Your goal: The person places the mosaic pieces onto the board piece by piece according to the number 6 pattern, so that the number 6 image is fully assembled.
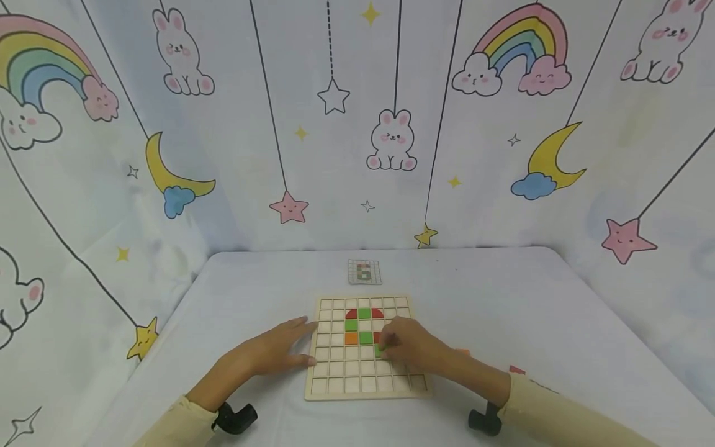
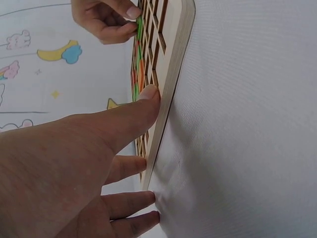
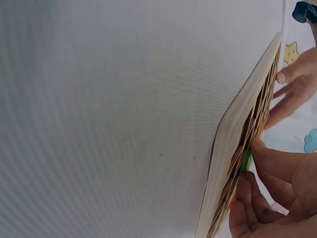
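A wooden grid board point(image 1: 329, 386) lies on the white table, with red, green and orange tiles in several of its cells. My right hand point(image 1: 410, 344) is over the board's right half and pinches a green tile point(image 3: 246, 160) between thumb and fingers at a cell. Part of a red tile point(image 1: 377, 337) shows beside those fingers; the hand hides the cells behind it. My left hand point(image 1: 274, 349) rests along the board's left edge, fingers spread and fairly straight. In the left wrist view its thumb point(image 2: 148, 94) touches the wooden rim.
Behind the board lies a small pattern card point(image 1: 364, 272) with a coloured figure on a grid. An orange piece point(image 1: 463, 352) and a red piece point(image 1: 516, 370) lie on the table to the right, partly hidden by the right arm. A printed cloth point(image 1: 335, 155) surrounds the table's back and sides.
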Tool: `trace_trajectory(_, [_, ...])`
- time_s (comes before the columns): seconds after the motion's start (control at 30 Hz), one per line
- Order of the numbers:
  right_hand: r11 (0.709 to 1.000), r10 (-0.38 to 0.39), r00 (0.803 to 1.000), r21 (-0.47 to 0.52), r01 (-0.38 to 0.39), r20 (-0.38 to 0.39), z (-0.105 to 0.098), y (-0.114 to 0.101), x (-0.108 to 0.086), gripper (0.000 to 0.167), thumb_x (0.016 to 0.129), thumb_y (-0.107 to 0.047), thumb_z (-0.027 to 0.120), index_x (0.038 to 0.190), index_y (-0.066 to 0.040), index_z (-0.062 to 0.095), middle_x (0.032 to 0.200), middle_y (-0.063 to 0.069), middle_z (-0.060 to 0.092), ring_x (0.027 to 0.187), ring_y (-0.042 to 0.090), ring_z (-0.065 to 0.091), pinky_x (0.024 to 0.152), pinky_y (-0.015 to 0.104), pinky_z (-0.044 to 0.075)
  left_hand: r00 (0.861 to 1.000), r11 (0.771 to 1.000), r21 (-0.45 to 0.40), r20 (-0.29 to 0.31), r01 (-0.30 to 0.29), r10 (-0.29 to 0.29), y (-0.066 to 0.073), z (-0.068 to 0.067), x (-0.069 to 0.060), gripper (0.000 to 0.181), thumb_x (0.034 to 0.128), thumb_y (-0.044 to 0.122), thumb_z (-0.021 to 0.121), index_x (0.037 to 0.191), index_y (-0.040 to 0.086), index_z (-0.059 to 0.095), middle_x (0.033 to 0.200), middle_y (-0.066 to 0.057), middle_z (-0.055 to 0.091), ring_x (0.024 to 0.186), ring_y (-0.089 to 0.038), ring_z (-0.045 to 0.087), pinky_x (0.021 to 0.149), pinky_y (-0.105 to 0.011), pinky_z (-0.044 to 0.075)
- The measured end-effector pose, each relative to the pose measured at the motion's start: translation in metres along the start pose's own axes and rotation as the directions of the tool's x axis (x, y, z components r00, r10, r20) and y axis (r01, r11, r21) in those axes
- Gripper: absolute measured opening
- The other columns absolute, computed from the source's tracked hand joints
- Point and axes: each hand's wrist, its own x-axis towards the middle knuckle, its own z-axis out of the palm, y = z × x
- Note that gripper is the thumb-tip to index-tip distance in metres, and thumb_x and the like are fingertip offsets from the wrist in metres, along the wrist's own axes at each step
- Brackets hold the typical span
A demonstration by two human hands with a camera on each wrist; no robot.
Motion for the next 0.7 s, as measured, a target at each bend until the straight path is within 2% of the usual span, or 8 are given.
trace_trajectory(0.3, [1.000,0.005,1.000,-0.002,-0.005,-0.007,0.000,0.003,-0.004,0.013,0.092,-0.007,0.080,0.093,-0.019,0.074,0.101,-0.006,0.067,0.100,0.015,0.059,0.094,0.044,0.056,1.000,1.000,-0.008,-0.001,0.004,-0.004,0.000,0.001,0.000,0.083,0.0958,0.053,0.074,0.162,0.014,0.044,0.168,-0.023,0.035,0.156,-0.043,0.034,0.125,-0.061,0.032])
trace_trajectory(0.43, [1.000,0.023,1.000,-0.003,-0.023,-0.006,-0.002,0.010,-0.008,0.015,0.093,-0.010,0.080,0.100,-0.023,0.076,0.106,-0.008,0.068,0.106,0.015,0.061,0.098,0.047,0.056,1.000,1.000,-0.001,0.000,0.006,-0.006,0.000,0.001,0.000,0.082,0.0964,0.054,0.073,0.162,0.015,0.043,0.169,-0.023,0.034,0.156,-0.043,0.033,0.125,-0.060,0.032])
trace_trajectory(0.53, [0.998,0.063,0.998,-0.009,-0.063,-0.018,-0.008,0.019,-0.011,0.017,0.093,-0.016,0.081,0.105,-0.026,0.076,0.108,-0.010,0.067,0.107,0.014,0.062,0.098,0.045,0.056,1.000,1.000,-0.008,-0.001,0.004,-0.004,0.000,0.001,0.000,0.082,0.0962,0.053,0.074,0.162,0.014,0.043,0.168,-0.023,0.034,0.156,-0.043,0.034,0.125,-0.061,0.032])
trace_trajectory(0.7, [0.991,0.130,0.988,0.008,-0.130,-0.078,-0.024,0.040,-0.017,0.021,0.090,-0.020,0.084,0.109,-0.024,0.075,0.106,-0.009,0.067,0.103,0.014,0.060,0.092,0.039,0.056,1.000,1.000,-0.016,0.003,0.006,-0.006,0.001,-0.001,-0.001,0.083,0.0960,0.052,0.074,0.162,0.014,0.043,0.168,-0.024,0.034,0.155,-0.043,0.034,0.125,-0.061,0.033])
